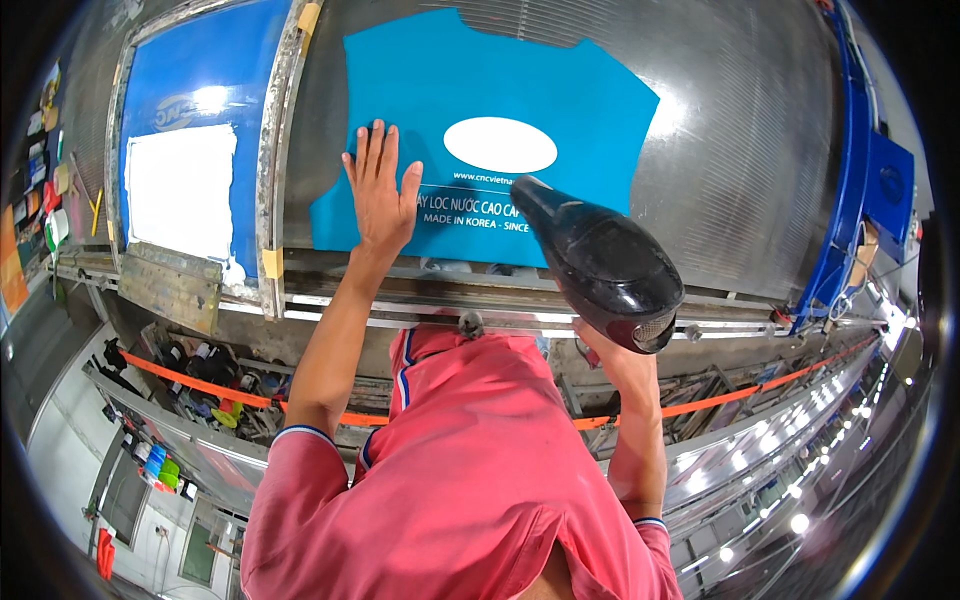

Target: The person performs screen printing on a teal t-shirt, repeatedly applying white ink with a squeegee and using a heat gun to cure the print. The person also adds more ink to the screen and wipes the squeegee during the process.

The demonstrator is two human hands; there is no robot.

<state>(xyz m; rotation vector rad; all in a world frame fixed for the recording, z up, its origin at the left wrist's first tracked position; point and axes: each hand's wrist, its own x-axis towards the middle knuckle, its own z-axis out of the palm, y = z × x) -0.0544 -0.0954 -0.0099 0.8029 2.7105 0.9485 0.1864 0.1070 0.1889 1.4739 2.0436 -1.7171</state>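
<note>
A teal cut shirt panel (pixel 590 90) lies spread on the grey work table, printed with a white oval and several lines of white lettering below it. My left hand (pixel 378 200) rests on the panel's left part, its fingers stretched out and pointing away from me. In my right hand (pixel 625 368) is a black hair dryer (pixel 605 250), its nozzle over the lettering just below the oval. The dryer's body hides part of the lettering and most of my right hand's fingers, which are closed at its handle.
To the left stands a screen-printing frame (pixel 272 150) with blue mesh and white ink on it. A stained squeegee (pixel 170 285) lies across its near end. A metal rail (pixel 400 315) runs along the table's front edge. At the right is a blue metal structure (pixel 850 200).
</note>
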